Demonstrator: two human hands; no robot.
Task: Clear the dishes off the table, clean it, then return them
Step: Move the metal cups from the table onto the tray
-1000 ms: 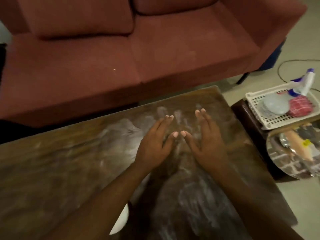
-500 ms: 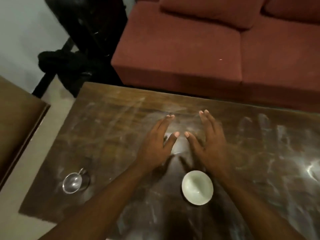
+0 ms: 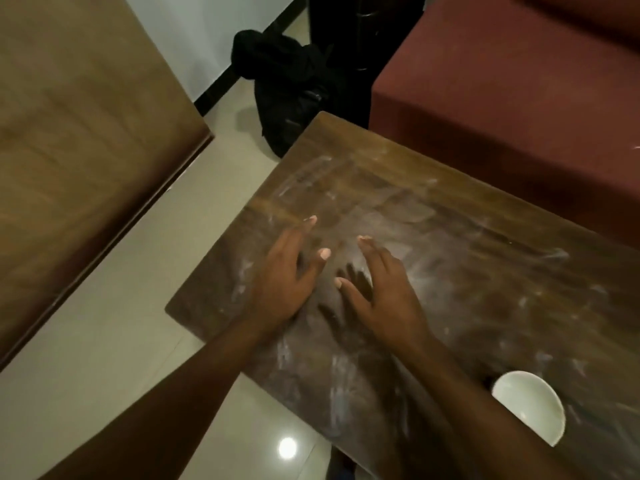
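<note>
Wooden table point(image 3: 485, 254), top smeared with white streaks. Left hand point(image 3: 284, 282) and right hand point(image 3: 384, 292) side by side over the table's left end, fingers straight and spread, holding nothing; contact with the top unclear. White bowl point(image 3: 530, 407) on the table's near edge, right of the right forearm. Maroon sofa point(image 3: 502, 98) beyond the table.

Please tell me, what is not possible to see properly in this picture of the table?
Head view only.
- White bowl: the right forearm hides its near-left rim.
- Table: its right and near sides are cut off by the frame or covered by both arms.
- Left hand and right hand: only their backs show, so contact with the table is unclear.
- Black bag on the floor: too dark for detail; the table corner hides part.
</note>
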